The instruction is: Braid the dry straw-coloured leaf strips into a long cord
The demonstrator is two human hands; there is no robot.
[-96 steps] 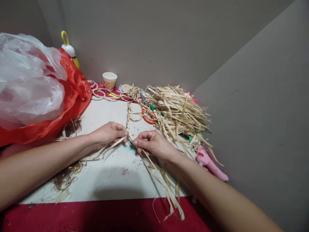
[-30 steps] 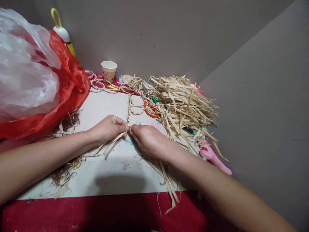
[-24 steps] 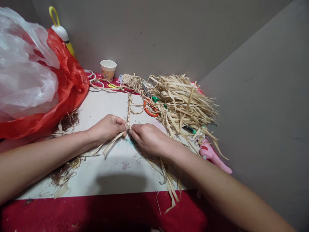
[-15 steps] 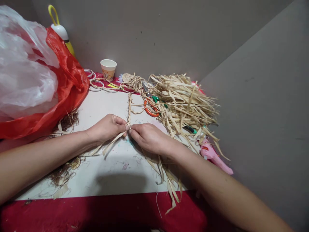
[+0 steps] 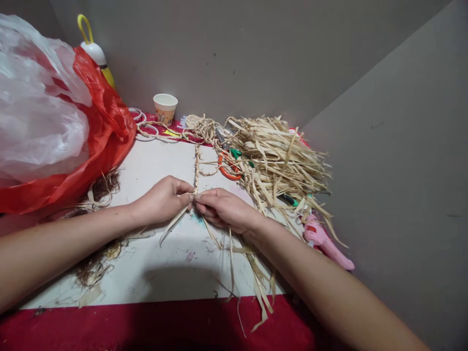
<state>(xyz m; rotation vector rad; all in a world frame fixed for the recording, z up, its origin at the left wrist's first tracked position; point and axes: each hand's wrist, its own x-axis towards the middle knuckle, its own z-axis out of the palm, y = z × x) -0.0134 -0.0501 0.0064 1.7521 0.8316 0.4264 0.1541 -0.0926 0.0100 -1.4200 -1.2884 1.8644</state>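
Observation:
A narrow straw braid [image 5: 197, 168] runs down the white board [image 5: 161, 161] to my fingertips. My left hand [image 5: 170, 199] pinches the braid's lower end from the left, and a loose pale strip hangs below it. From the right, my right hand [image 5: 223, 207] is closed on the same end, its fingertips meeting those of the left. Loose strands trail down beneath the right hand. To the right lies a large bundle of dry straw [image 5: 281, 156], with orange-handled scissors [image 5: 229, 166] at its left edge.
A red and white plastic bag [image 5: 106, 122] fills the left side, a yellow and white bottle [image 5: 94, 52] behind it. Along the back stand a paper cup [image 5: 165, 109] and coiled braid [image 5: 201, 126]. A pink glue gun [image 5: 325, 241] lies at the right; dark fibres [image 5: 93, 265] lie lower left.
The view has shifted slightly. My hands stay at the braid's end; fewer strips hang below my left hand, and more strands now hang below my right hand.

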